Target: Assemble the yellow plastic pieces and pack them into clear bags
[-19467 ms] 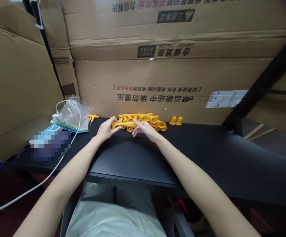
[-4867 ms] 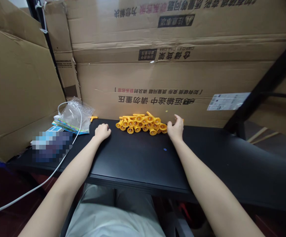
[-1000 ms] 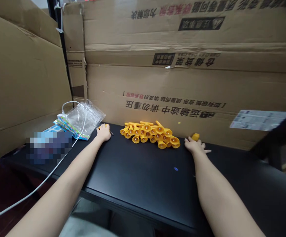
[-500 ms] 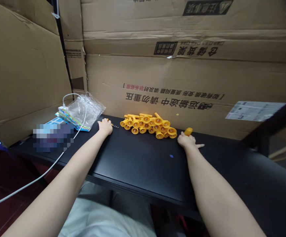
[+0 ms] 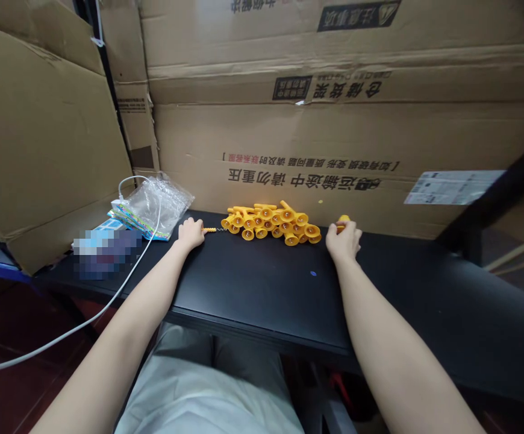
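On my feed, the far left is walled by a leaning cardboard sheet (image 5: 40, 138). A white cable (image 5: 85, 319) trails from the near left up over a clear plastic bag (image 5: 156, 202), which lies on a colourful packet at the far left of the black table (image 5: 253, 289). Just near of the bag sits something blurred that I cannot make out.

My left hand (image 5: 191, 232) rests on the table just right of the bag, curled into a loose fist. It grips a small orange piece with a metal tip (image 5: 211, 229), whose thin metal end pokes out to the right toward the heap. Most of that piece is hidden in my fist.

Just right of that tip, along the far edge against the big printed carton (image 5: 316, 144), lies the heap of orange parts (image 5: 271, 221), funnel-shaped ones piled close together. A small blue dot (image 5: 312, 273) marks the table nearer to me.

Right of the heap, my right hand (image 5: 344, 242) rests knuckles up, fingers curled over an orange cap (image 5: 343, 219), of which only the far end shows. Further right, a white label (image 5: 452, 187) sticks to the carton.
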`<action>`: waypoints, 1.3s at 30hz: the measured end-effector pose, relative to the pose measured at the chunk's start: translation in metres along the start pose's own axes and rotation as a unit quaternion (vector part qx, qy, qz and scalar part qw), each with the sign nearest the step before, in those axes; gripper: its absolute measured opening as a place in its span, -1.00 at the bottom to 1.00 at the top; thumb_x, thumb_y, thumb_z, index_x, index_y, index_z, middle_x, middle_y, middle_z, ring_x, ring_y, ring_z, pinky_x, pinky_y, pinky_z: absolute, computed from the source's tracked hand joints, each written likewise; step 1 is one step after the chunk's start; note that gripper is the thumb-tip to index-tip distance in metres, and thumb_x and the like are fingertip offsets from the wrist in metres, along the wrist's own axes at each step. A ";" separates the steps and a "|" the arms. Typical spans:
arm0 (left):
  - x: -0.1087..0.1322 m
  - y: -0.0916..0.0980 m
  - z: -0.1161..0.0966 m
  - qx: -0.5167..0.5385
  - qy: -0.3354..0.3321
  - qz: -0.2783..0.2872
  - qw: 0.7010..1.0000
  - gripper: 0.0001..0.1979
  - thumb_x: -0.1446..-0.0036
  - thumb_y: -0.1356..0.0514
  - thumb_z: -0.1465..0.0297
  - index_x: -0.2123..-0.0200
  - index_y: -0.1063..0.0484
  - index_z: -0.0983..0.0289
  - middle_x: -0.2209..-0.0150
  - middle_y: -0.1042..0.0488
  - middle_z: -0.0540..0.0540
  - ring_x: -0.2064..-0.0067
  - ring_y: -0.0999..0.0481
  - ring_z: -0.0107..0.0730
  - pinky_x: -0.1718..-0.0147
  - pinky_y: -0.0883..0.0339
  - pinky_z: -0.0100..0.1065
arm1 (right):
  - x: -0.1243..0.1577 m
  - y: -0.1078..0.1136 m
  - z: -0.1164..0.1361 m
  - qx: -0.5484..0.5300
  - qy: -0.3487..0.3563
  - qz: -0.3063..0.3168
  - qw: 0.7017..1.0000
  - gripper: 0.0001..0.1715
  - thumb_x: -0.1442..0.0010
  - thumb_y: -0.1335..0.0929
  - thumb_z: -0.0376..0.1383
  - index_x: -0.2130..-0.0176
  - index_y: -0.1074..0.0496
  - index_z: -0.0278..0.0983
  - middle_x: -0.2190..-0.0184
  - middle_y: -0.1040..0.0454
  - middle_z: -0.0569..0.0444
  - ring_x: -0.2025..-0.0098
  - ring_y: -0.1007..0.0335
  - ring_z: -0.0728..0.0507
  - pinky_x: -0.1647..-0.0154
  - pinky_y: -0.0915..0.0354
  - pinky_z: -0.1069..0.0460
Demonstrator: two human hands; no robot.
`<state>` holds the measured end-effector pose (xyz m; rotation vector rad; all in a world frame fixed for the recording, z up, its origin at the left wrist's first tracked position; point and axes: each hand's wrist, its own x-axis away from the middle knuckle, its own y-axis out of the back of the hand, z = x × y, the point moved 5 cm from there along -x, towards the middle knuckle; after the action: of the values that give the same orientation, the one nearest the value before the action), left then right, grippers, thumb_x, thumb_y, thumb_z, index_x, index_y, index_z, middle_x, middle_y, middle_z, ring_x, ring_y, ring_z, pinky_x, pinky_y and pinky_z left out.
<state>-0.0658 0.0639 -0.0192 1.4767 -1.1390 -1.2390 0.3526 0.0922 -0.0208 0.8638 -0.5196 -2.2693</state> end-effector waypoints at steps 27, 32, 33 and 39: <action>-0.005 -0.008 -0.021 0.204 -0.169 -0.094 0.960 -0.81 -0.21 -0.07 0.25 0.19 -0.36 0.20 0.32 -0.36 0.06 0.28 -0.37 -0.34 0.21 -0.28 -0.33 | 0.115 -0.031 0.145 -0.127 0.533 0.222 0.807 -0.61 -0.12 -0.35 -0.36 0.02 -0.39 -0.25 0.05 -0.50 -0.08 -0.01 -0.41 -0.25 -0.07 -0.27 -0.23; -0.006 -0.009 -0.020 0.195 -0.166 -0.087 0.963 -0.81 -0.21 -0.07 0.24 0.19 -0.36 0.20 0.34 -0.37 0.05 0.27 -0.38 -0.34 0.21 -0.28 -0.33 | 0.114 -0.032 0.143 -0.071 0.521 0.210 0.824 -0.61 -0.11 -0.36 -0.37 0.02 -0.40 -0.25 0.04 -0.50 -0.08 -0.03 -0.40 -0.26 -0.09 -0.22 -0.29; -0.006 -0.009 -0.020 0.194 -0.162 -0.085 0.964 -0.81 -0.21 -0.07 0.25 0.19 -0.36 0.20 0.33 -0.38 0.05 0.27 -0.38 -0.34 0.20 -0.28 -0.33 | 0.113 -0.032 0.142 -0.059 0.514 0.208 0.830 -0.61 -0.11 -0.36 -0.37 0.02 -0.40 -0.25 0.04 -0.50 -0.09 -0.04 -0.40 -0.27 -0.09 -0.21 -0.29; -0.006 -0.009 -0.019 0.181 -0.152 -0.061 0.970 -0.78 -0.23 -0.04 0.24 0.16 -0.36 0.20 0.26 -0.41 0.07 0.23 -0.41 -0.33 0.17 -0.29 -0.32 | 0.104 -0.030 0.136 -0.022 0.486 0.204 0.849 -0.61 -0.09 -0.33 -0.38 0.04 -0.40 -0.24 0.03 -0.49 -0.10 -0.04 -0.39 -0.29 -0.15 -0.10 -0.35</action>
<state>-0.0466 0.0725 -0.0247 1.6825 -1.5629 -1.4336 0.1849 0.0589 0.0126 1.5428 -0.1401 -1.2118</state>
